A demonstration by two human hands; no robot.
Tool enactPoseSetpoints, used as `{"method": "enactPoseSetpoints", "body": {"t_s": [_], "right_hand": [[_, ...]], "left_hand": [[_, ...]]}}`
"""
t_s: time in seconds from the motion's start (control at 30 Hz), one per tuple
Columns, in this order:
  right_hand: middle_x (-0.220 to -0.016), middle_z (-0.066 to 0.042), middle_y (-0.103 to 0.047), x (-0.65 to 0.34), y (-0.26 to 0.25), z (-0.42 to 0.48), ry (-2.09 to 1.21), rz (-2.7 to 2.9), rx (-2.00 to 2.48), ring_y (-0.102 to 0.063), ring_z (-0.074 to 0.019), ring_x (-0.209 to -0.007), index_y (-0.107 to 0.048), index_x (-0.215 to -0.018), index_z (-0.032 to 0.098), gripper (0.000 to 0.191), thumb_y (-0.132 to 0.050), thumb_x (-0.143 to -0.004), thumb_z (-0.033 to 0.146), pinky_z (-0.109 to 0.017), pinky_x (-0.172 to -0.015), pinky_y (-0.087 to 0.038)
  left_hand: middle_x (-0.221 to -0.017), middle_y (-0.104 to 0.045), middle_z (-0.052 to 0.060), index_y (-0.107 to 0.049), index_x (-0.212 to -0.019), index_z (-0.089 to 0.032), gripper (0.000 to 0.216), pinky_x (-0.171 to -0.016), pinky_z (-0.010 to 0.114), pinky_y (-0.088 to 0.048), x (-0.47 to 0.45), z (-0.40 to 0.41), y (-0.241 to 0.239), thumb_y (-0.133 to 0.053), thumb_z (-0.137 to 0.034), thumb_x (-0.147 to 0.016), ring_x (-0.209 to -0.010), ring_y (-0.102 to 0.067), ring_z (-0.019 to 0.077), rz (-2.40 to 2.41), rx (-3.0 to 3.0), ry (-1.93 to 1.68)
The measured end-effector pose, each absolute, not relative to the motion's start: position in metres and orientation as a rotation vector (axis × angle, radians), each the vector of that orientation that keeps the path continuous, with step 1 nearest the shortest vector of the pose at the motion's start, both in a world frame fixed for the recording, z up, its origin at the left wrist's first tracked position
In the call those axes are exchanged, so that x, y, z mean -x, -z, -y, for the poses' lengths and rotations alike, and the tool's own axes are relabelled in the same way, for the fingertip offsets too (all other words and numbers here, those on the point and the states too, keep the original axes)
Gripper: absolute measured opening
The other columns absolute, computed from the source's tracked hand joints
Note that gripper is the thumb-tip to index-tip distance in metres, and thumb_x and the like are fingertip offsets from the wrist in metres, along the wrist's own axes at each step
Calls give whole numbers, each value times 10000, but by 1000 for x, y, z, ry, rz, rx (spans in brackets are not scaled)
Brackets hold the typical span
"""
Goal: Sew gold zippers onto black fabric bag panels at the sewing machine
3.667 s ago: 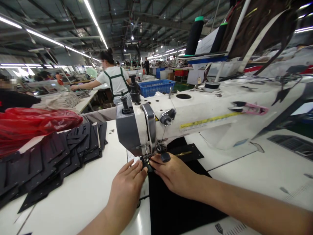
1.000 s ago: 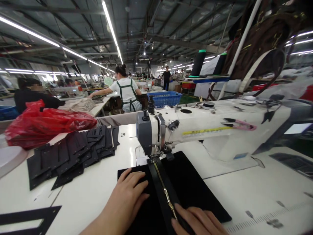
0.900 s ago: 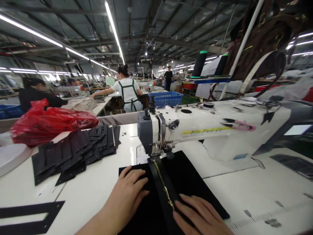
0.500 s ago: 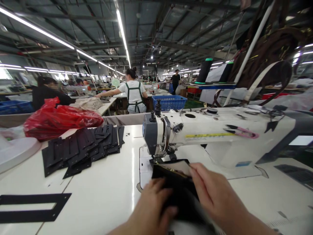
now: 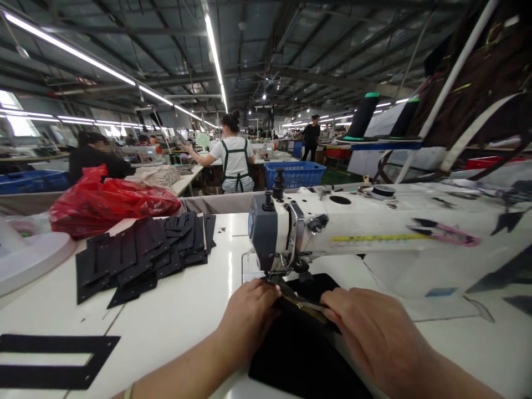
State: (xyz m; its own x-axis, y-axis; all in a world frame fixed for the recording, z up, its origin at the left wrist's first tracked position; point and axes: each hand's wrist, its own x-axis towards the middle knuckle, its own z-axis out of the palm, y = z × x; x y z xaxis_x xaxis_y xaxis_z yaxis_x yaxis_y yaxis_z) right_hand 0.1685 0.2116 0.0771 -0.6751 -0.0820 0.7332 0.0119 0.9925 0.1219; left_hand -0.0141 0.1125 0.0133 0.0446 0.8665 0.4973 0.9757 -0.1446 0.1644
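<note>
Left hand: the left hand (image 5: 253,316) has its fingers drawn together and curled onto the cloth, close to the needle area; the thumb is hidden, so I cannot tell whether it pinches or only presses.
Right hand: the right hand (image 5: 374,327) has its fingertips pinching the edge of the cloth, just beside the zipper.
Black cloth: the black cloth (image 5: 303,354) lies between and under the hands, its far end at the presser foot (image 5: 276,274), its near part spread toward the wearer.
Gold zipper: the gold zipper (image 5: 305,306) runs slantwise across the cloth, between the two hands, partly covered.
Left wrist: a thin pale band (image 5: 128,390) shows at the lower edge.
Sewing machine: the white sewing machine (image 5: 394,255) stands beyond the hands and reaches off to the right; pink-handled snips (image 5: 457,234) and a yellow measuring strip (image 5: 378,238) are on its arm.
Counter, left side: on the white counter (image 5: 178,310) are a heap of overlapping black panels (image 5: 141,249) and, nearer, a single black frame (image 5: 45,379) with a long slot.
Behind the heap: a red plastic bag (image 5: 116,199).
Above the machine: two black thread cones (image 5: 363,117) on a blue shelf (image 5: 382,146).
Farther off: a blue basket (image 5: 295,174), and a co-worker in a white shirt (image 5: 236,158) with one arm stretched out.
</note>
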Motion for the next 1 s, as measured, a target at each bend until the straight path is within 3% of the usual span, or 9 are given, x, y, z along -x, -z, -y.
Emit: {"method": "enactPoseSetpoints", "body": {"t_s": [0.1, 0.3, 0.53, 0.83, 1.0], "right_hand": [[-562, 20, -501, -169, -75, -213, 139, 2325, -47, -418, -115, -444, -459, -908, 151, 182, -282, -950, 146, -260, -447, -307], [-568, 17, -501, -174, -77, -217, 108, 2321, -24, -428, -113, -455, -475, -882, 143, 195, -291, -946, 142, -254, -457, -318], [-586, 16, -488, -174, -75, -217, 48, 2346, -63, -420, -123, -487, -485, -868, 140, 192, -306, -936, 121, -265, -480, -291], [-575, 8, -503, -169, -81, -208, 187, 2332, -102, -426, -128, -467, -496, -783, 143, 262, -286, -937, 119, -279, -457, -274], [-537, 5, -509, -161, -81, -208, 296, 2237, -45, -434, -132, -430, -545, -755, 135, 299, -297, -919, 105, -291, -409, -303]], "left_hand": [[-758, -647, 23, -592, -828, -184, 79, -625, 312, -451, 17, -116, -9, -533, -132, -826, -694, -560, 183, 1890, 2074, 527], [-635, -605, 22, -586, -756, -172, 150, -564, 303, -406, 17, -109, -12, -479, -113, -842, -601, -527, 178, 1937, 2015, 446], [-875, -642, 68, -551, -1016, -164, 187, -634, 298, -440, 16, -104, -20, -399, -159, -906, -752, -560, 177, 1755, 2059, 711], [-609, -563, 33, -513, -647, -180, 250, -537, 315, -405, 15, -127, -15, -397, -92, -851, -580, -516, 195, 1586, 2001, 466], [-574, -539, 30, -492, -620, -182, 275, -513, 305, -372, 19, -130, -10, -373, -37, -822, -534, -508, 187, 1516, 1940, 420]]}}
